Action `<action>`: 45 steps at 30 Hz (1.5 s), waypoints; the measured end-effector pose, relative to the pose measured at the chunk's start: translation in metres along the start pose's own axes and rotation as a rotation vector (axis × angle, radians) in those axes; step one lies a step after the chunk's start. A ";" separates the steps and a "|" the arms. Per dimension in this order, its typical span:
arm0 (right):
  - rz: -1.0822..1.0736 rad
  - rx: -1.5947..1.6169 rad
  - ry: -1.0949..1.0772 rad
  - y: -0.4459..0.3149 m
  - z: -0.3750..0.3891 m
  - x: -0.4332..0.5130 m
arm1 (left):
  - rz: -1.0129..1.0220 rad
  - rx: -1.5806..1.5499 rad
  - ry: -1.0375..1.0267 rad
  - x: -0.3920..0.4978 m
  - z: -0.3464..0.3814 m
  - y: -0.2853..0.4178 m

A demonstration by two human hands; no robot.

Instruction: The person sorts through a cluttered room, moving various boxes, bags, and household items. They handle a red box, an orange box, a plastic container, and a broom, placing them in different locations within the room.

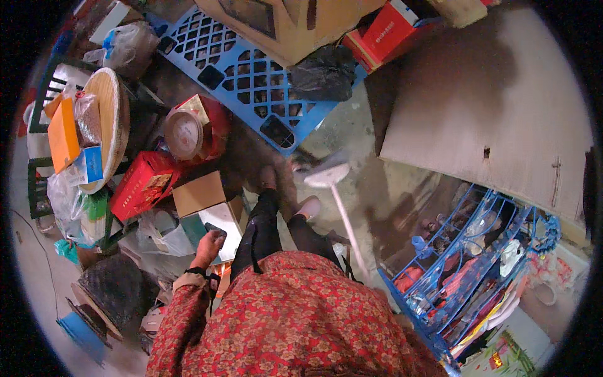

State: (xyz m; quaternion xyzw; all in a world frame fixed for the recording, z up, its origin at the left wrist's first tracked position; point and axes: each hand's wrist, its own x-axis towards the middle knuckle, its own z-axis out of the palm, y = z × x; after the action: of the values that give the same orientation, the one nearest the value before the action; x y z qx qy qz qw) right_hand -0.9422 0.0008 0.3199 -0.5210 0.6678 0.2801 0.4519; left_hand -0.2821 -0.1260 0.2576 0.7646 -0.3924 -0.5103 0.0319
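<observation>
My left hand [210, 246], with a dark band at its wrist, hangs over a white box top [228, 225] beside an open cardboard box [200, 192]. A small dark patch shows at its fingertips; whether that is something held cannot be made out. My right hand is out of view. On the concrete floor in front of my feet stands a pale long-handled tool, perhaps a dustpan or broom [330, 176]. Its thin handle [346, 217] runs back towards my right side, where the end is lost beside my red flowered top [301, 311].
A blue plastic pallet [245, 47] carries a large carton [282, 28] and a black plastic bag [325, 73]. Red gift boxes [143, 186], a round woven tray [115, 127] and bags crowd the left. At right are a big board [485, 108] and a cluttered blue wire rack [452, 264].
</observation>
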 end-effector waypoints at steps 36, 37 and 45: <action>0.226 0.961 0.006 -0.221 -0.226 0.044 | 0.079 -0.337 0.024 0.185 -0.029 0.081; 0.258 1.310 -0.108 -0.235 -0.237 0.068 | 0.164 -0.300 0.062 0.194 -0.027 0.101; 0.386 1.370 -0.470 -0.333 -0.271 0.231 | 0.286 -0.505 -0.191 0.235 0.072 0.229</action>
State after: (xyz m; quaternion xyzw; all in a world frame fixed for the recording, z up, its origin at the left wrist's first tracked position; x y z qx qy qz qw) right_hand -0.7224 -0.4306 0.2629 0.0771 0.6582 -0.0204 0.7486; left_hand -0.4296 -0.4080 0.1487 0.6184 -0.3579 -0.6514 0.2553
